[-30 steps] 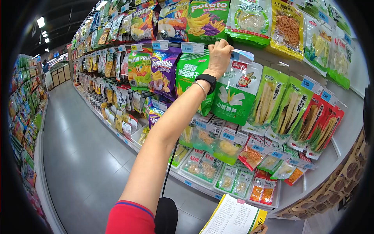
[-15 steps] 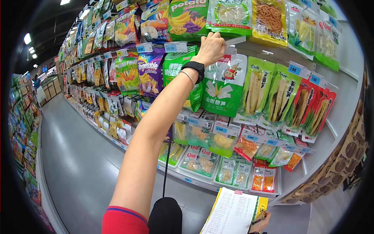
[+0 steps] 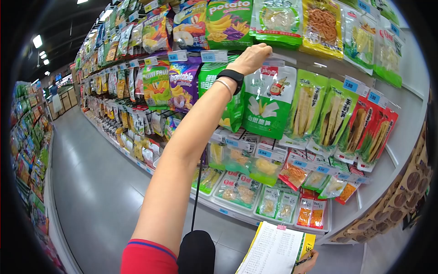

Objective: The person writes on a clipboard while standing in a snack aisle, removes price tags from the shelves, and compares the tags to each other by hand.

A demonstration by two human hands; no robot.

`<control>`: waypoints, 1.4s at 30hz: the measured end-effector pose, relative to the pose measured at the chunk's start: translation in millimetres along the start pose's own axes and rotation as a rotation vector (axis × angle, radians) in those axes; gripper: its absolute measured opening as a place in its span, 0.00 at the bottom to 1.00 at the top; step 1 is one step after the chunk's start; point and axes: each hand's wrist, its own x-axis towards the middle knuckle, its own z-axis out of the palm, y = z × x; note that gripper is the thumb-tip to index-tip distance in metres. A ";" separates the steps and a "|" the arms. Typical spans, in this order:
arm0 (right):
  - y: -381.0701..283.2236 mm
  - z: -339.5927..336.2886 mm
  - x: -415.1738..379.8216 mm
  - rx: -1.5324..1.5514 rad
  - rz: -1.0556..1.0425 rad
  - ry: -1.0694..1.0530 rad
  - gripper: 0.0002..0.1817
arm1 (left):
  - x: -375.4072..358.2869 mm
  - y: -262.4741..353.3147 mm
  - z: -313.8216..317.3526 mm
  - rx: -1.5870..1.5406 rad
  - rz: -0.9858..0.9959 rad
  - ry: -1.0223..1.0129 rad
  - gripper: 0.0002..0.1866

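Head view: the left hand [image 3: 252,58] is raised to the shelf rail, its grip pinched narrow on the clear price tag holder [image 3: 273,63] that sits just above the green and white snack bag [image 3: 268,104]. The fingertips are hidden behind the knuckles, so how firmly the holder is pinched cannot be told. A black watch [image 3: 229,76] and a thin bangle ring the wrist below the grip. To do this well, I judge the pinch should stay on the holder's edge, kept level with the rail, so the bag hanging beneath is not dragged off its hook.

The right hand [image 3: 306,263], far below the grip at the frame's lower edge, is closed on a pen and steadies the printed list [image 3: 273,250].

Left of the grip hang a blue price tag [image 3: 214,56] and the purple vegetable chips bag [image 3: 184,86]; right of it, red and green snack packs. Below run shelves of small trays. The grey aisle floor [image 3: 96,182] stretches away leftward under ceiling lights
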 end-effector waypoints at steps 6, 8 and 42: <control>-33.1 8.3 -15.1 -0.383 -0.391 0.068 0.11 | -1.5 -5.8 -0.6 0.061 -0.030 -0.046 0.03; -44.0 14.5 -18.1 -0.155 -0.169 0.076 0.12 | -4.1 -1.3 -1.6 0.087 -0.069 -0.042 0.02; -24.7 16.9 -7.8 -0.338 -0.241 0.100 0.02 | -25.1 20.0 14.3 0.579 0.010 -0.005 0.03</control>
